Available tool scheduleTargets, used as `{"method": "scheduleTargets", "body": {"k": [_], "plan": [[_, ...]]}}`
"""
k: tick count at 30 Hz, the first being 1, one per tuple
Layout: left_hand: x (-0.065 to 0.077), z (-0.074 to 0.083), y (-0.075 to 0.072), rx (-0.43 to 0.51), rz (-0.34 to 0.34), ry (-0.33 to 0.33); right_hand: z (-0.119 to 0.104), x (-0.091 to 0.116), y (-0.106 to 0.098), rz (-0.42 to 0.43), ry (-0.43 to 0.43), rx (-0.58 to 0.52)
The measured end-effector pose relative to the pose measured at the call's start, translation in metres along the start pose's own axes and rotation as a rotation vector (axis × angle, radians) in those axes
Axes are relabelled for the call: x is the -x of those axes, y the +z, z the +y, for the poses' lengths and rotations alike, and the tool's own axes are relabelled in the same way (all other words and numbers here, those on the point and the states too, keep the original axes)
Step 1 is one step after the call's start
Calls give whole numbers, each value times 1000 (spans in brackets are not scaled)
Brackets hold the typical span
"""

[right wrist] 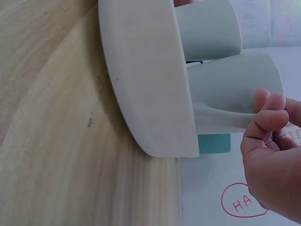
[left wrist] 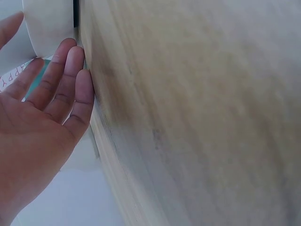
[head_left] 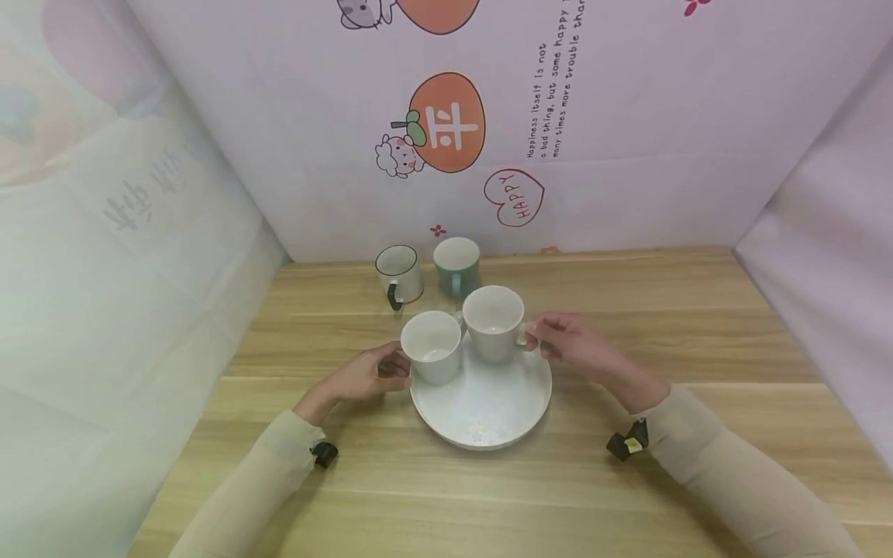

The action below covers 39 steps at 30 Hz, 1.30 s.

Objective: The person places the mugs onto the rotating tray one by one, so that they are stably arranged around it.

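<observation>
Two white cups stand side by side on a round white tray [head_left: 481,415] with a raised rim, its thick side showing in the right wrist view. My right hand [head_left: 575,347] pinches the handle of the right cup [head_left: 494,329] between thumb and fingers. Around the left side of the left cup [head_left: 431,353] sits my left hand [head_left: 366,373], its fingertips right by the cup and the tray's rim. In the left wrist view those fingers [left wrist: 61,89] are extended and only slightly bent, close to the tray's white side.
Behind the tray stand a white mug [head_left: 401,275] with a black rim and handle, and a green cup [head_left: 457,271] with a white inside. Everything is on a wooden table [head_left: 698,325]. A printed cloth [head_left: 628,178] rises along its back edge, with pale cloth at both sides.
</observation>
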<state>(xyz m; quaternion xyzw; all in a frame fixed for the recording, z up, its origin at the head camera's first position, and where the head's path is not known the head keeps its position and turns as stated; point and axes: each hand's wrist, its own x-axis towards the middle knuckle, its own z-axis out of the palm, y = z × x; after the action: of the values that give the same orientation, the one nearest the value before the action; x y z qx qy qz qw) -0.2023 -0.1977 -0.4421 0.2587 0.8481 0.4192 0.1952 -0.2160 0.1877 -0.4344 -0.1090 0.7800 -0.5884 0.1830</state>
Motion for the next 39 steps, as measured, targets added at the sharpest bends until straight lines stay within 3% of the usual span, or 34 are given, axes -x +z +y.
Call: {"method": "scheduleTargets", "body": {"k": [14, 21, 23, 39], "plan": [[0, 0, 1, 13, -6, -11, 19, -3, 2, -70, 10, -23], [-10, -35, 5, -1, 2, -16, 18, -5, 2, -73, 47, -55], [-10, -34, 5, -7, 4, -18, 16, -6, 1, -75, 52, -51], [-10, -37, 4, -24, 4, -21, 11, -9, -9, -71, 2, 149]]}}
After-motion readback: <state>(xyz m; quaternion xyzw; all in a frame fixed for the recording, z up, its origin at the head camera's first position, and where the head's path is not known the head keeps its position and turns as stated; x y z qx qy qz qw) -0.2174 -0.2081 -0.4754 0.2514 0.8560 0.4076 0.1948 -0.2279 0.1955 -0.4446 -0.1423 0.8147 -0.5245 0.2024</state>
